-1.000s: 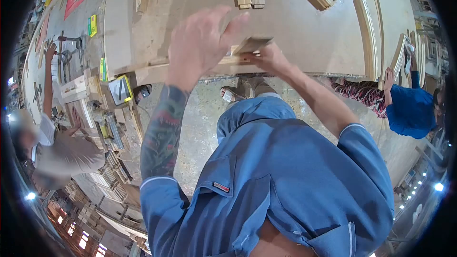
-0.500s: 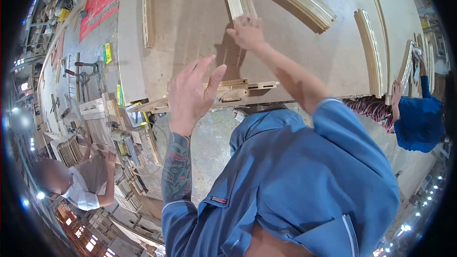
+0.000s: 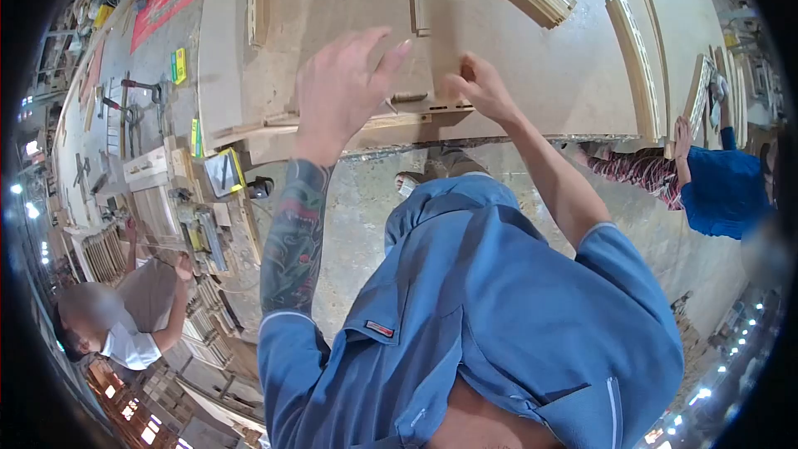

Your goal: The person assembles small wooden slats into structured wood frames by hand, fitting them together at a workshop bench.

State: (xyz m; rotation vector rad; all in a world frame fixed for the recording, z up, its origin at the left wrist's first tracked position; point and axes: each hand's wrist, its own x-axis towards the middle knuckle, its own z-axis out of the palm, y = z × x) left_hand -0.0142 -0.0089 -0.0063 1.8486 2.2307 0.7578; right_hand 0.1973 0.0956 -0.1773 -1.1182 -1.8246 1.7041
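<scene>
- Your left hand [image 3: 345,87] was spread above the desk [image 3: 332,0], seemingly empty, so it steadied nothing.
- Your right hand [image 3: 486,93] seemed to pinch the blurred wood strip [image 3: 443,46] near one end; a loose grip could have let it twist or drop.
- The long wood piece [image 3: 374,123] lay along the desk's near edge, where a knock could have tipped it off.
</scene>
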